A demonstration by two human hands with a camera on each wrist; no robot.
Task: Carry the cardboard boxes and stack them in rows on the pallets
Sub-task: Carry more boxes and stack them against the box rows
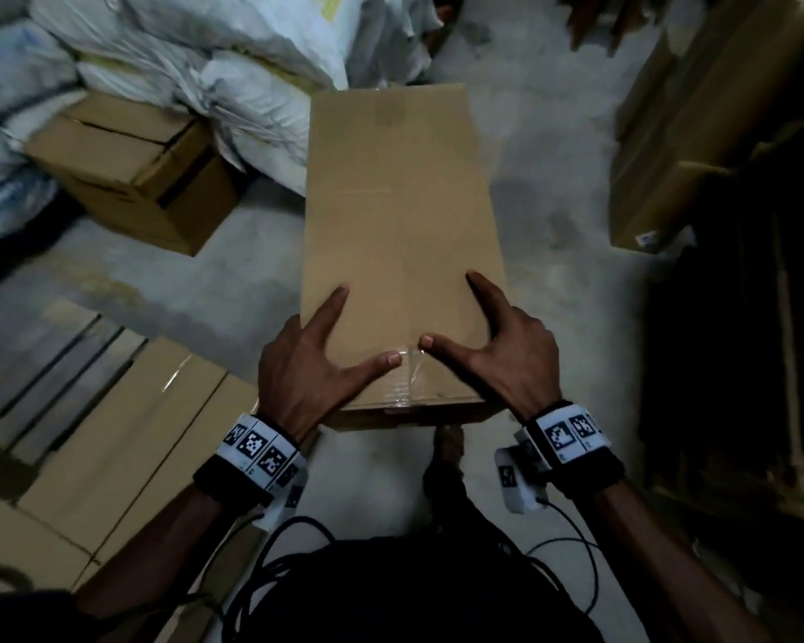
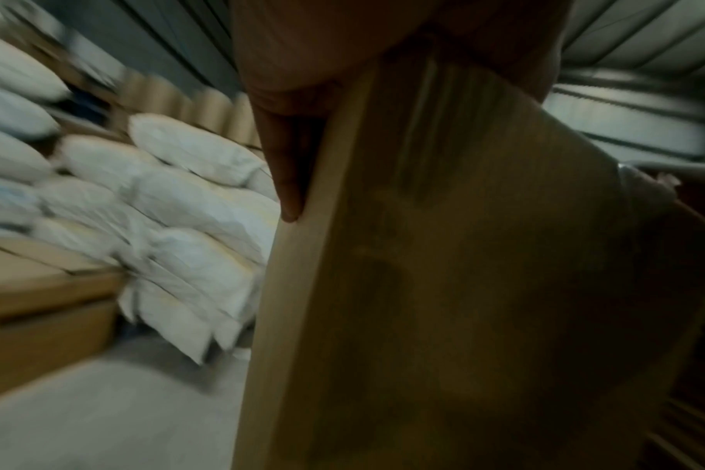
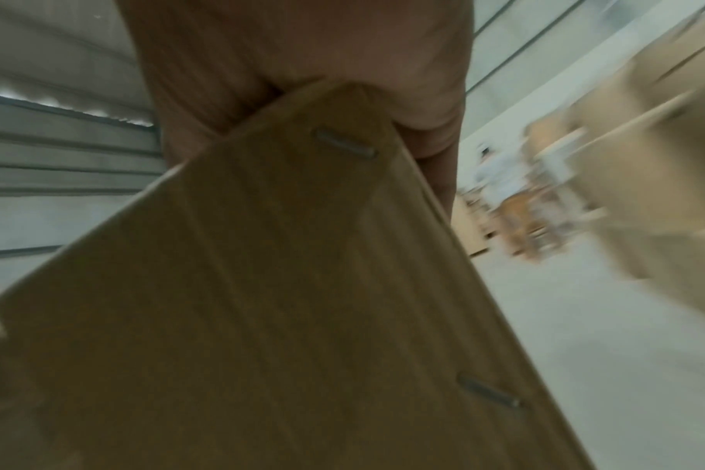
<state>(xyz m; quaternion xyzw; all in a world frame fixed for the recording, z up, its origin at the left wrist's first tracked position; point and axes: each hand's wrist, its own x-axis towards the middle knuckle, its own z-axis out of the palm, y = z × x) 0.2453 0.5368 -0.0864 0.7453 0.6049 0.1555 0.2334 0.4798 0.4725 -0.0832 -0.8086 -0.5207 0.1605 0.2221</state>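
I hold a long brown cardboard box [image 1: 400, 215] level above the floor, its length pointing away from me. My left hand [image 1: 326, 350] grips its near left corner, thumb and forefinger spread on top, the other fingers hidden down the side. My right hand [image 1: 493, 345] grips the near right corner the same way. Clear tape runs over the near edge between my thumbs. In the left wrist view the box [image 2: 463, 286] fills the right half with a fingertip [image 2: 288, 190] against its edge. The right wrist view shows the box's stapled face [image 3: 262, 302] under my palm.
A closed cardboard box [image 1: 135, 169] stands on the floor at left against stacked white sacks [image 1: 182, 53]. Flat cartons [image 1: 126, 433] lie at lower left. More cartons [image 1: 697, 132] and dark wooden slats [image 1: 739, 364] line the right. Grey concrete floor [image 1: 553, 225] runs ahead.
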